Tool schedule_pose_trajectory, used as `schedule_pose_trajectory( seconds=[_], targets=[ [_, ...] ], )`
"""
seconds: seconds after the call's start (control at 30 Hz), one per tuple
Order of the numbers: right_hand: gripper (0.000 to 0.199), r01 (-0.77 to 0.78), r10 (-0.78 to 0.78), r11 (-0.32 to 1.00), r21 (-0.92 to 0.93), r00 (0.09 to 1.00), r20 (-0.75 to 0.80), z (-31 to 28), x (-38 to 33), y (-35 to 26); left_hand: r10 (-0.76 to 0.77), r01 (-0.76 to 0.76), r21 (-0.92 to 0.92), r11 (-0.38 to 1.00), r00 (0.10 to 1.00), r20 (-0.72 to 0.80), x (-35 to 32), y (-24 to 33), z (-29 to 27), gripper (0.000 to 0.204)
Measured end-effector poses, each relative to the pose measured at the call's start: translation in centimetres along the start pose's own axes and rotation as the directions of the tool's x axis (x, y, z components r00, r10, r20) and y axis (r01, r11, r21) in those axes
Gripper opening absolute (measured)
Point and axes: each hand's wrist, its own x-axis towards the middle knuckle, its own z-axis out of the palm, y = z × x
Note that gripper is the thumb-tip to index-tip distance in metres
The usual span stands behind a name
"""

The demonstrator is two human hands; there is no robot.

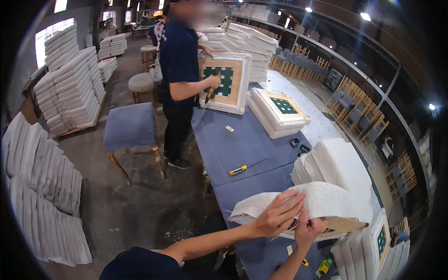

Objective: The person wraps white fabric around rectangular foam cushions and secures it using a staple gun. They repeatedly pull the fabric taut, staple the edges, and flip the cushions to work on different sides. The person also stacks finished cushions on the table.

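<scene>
A seat cushion (336, 201) in coarse white fabric stands tilted on the table in front of me, its pale wooden base facing my side. My left hand (278, 215) is closed at the fabric's edge, fingers pressed together over the white cover. Just to its right, my right hand (308, 227) grips the same edge from below, thumb up and fingers curled. Whether anything small is between the fingers is hidden. Below my right hand lie a yellow-handled screwdriver (305, 262) and a small green-and-yellow box (325, 266).
Another yellow-handled screwdriver (238, 170) lies on the blue-covered table (219, 140). Across it, a co-worker (179, 60) holds a tool to a webbed seat frame (225, 84). White seats (280, 114) are stacked beyond. A blue stool (129, 126) and cushion piles (42, 186) stand left.
</scene>
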Motion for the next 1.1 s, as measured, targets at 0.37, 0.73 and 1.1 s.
schedule_pose_trajectory(
  seconds=[0.37, 0.73, 1.1],
  targets=[
    [0.024, 0.246, -0.240, 0.968, 0.053, 0.966, -0.098, 1.1, 1.7, -0.7, -0.117, 0.393, -0.497, 0.774, 0.860, 0.497, 8.1, -3.6, -3.3, 0.038],
    [0.009, -0.006, -0.011, 0.969, 0.245, 0.998, 0.068, -1.0, 0.7, 1.3, -0.073, 0.159, -0.225, 0.961, 0.934, 0.350, 7.5, -3.6, -0.6, 0.044],
    [0.031, -0.539, 0.646, 0.541, -0.645, 0.758, -0.092, -6.3, -26.1, 21.6, -0.038, 0.133, -0.320, 0.938, 0.958, 0.286, 6.2, -5.0, 0.6, 0.040]
  ],
)
